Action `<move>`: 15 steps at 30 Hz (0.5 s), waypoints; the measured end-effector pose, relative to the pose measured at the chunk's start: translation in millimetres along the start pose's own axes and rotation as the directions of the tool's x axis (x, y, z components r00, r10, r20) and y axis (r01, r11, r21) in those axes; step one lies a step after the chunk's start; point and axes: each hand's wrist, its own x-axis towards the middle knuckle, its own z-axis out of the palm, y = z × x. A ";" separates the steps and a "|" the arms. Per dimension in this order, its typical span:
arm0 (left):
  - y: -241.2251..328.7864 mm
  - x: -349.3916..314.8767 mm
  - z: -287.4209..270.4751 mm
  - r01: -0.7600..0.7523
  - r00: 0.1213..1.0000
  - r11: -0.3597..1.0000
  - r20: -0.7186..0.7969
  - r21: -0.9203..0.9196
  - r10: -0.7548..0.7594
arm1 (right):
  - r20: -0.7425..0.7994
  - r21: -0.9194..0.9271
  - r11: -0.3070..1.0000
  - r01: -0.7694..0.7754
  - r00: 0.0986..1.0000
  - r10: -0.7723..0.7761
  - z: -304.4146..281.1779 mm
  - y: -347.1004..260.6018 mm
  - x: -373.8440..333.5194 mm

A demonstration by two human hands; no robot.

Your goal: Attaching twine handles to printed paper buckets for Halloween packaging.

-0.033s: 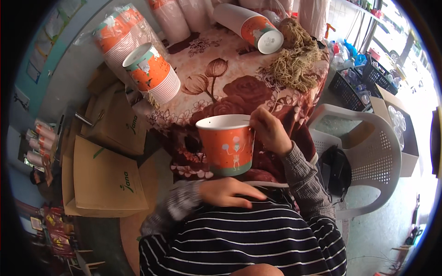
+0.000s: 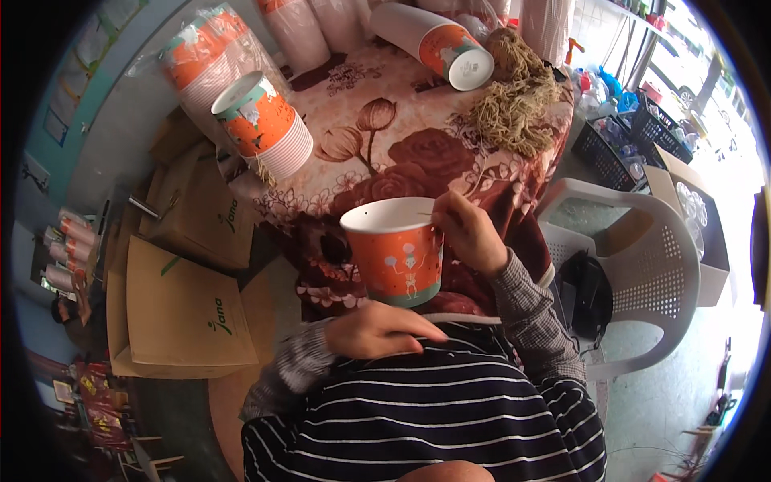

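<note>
An orange paper bucket (image 2: 392, 261) with a green base band, a white inside and a skeleton figure hangs upright before me at the table's near edge. My right hand (image 2: 472, 233) pinches its rim on the right side. By those fingertips a short thin strand crosses the white inside wall, and a small dark spot shows on the wall's left part. Just below the bucket, my left hand (image 2: 377, 331) is above my lap, fingers stretched to the right and apart from the bucket. I see nothing in it.
A stack of similar buckets (image 2: 265, 128) stands at the table's left, another stack (image 2: 438, 50) lies at the back. Beside that is a tangled tan string bundle (image 2: 514, 104). Cardboard boxes (image 2: 185, 305) stand at left, a white plastic chair (image 2: 642, 265) at right, black crates (image 2: 614, 153) beyond.
My left hand has shifted slightly left and up, toward the bucket's base. The bucket and my right hand have barely moved.
</note>
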 end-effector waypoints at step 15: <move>-83.2 -16.3 -11.1 0.421 0.528 0.691 -0.778 0.588 0.340 | -0.116 -0.172 0.979 0.105 0.985 -0.126 96.4 22.5 -25.2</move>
